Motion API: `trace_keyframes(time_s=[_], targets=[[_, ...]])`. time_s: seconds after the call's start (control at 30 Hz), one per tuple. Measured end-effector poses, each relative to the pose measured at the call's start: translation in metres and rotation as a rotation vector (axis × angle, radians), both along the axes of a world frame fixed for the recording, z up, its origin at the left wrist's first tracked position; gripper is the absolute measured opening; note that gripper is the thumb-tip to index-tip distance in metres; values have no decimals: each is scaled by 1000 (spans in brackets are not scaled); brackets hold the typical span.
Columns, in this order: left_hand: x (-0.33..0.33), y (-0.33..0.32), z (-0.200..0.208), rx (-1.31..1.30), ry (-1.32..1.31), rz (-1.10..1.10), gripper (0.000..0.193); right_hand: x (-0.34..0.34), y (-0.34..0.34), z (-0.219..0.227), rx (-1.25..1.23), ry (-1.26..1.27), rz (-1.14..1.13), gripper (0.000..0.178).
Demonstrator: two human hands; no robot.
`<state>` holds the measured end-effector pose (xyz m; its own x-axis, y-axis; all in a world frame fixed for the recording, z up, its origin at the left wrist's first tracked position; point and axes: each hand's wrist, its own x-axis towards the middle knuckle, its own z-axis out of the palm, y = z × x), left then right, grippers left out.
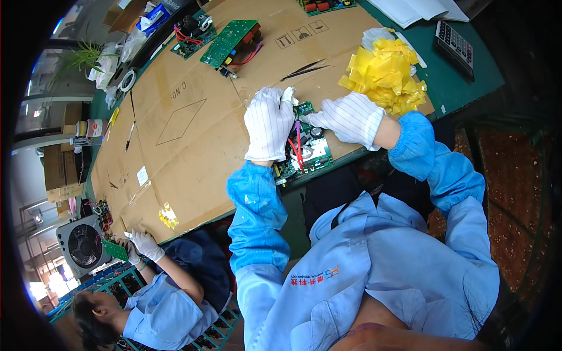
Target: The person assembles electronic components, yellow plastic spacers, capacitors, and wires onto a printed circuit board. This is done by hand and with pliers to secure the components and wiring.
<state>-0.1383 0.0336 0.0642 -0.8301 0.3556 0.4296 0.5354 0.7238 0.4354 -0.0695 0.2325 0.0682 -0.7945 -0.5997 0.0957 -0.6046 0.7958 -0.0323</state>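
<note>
A green circuit board (321,153) with red and purple wires and several raised parts lies at the cardboard's near edge. My left hand (268,126), in a white striped glove, closes round the board's left side; its fingertips are partly hidden. From the right, my right hand (351,120), gloved alike, reaches to the board's upper part. Its fingers are bent together with the fingertips at the board, and whatever they pinch is too small to make out. The purple and red wires (299,146) run between my two hands.
Crumpled yellow film pieces (383,76) are heaped right of my hands. More circuit boards (232,44) stand at the back. A calculator (454,47) is at the far right. At the lower left, a co-worker (170,304) holds a green board (115,250) near a fan (85,244).
</note>
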Motion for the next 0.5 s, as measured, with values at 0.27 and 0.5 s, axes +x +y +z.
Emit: trace_keyframes(time_s=[0.27, 0.5], targets=[[-1, 7, 0, -84, 32, 22, 30, 14, 6, 4, -63, 228, 9, 52], [0, -4, -2, 113, -97, 36, 29, 46, 62, 60, -475, 532, -369, 43]])
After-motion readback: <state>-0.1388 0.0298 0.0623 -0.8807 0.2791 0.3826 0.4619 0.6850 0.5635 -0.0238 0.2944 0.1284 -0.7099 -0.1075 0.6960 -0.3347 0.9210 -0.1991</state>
